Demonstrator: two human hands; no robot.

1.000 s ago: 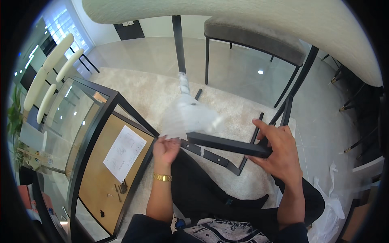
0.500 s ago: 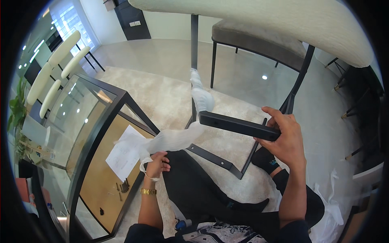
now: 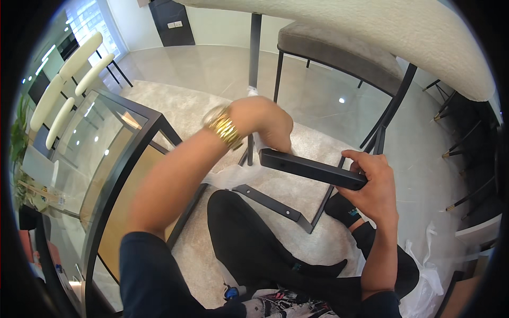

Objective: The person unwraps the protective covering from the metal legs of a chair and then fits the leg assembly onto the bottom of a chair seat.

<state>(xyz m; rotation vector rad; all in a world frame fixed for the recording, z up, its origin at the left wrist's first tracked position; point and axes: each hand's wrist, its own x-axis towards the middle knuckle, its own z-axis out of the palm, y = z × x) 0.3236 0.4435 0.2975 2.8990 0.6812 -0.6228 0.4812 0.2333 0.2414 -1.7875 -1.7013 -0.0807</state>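
Observation:
My right hand (image 3: 366, 180) grips one end of a black metal bar (image 3: 313, 168), thumb and fingers around it. The bar belongs to an upholstered chair frame with a cream padded part (image 3: 344, 42) above. My left hand (image 3: 268, 123), with a gold watch at the wrist, bends over the bar's far end beside an upright black leg (image 3: 254, 53). Its fingers are curled and mostly hidden. White wrapping (image 3: 252, 91) surrounds that leg near the hand, and a loose strip of it (image 3: 233, 176) hangs below, above my knee. I cannot see whether the left fingers hold it.
A glass-topped black-framed table (image 3: 114, 153) stands at left. A flat black bar with holes (image 3: 268, 204) lies by my legs on the cream rug (image 3: 201, 265). A grey upholstered seat (image 3: 339, 53) is behind, and a white plastic bag (image 3: 424, 275) lies at lower right.
My left hand has moved from beside my knee up and right to the wrapped leg. The loose wrapping has dropped and shifted. My right hand still holds the bar.

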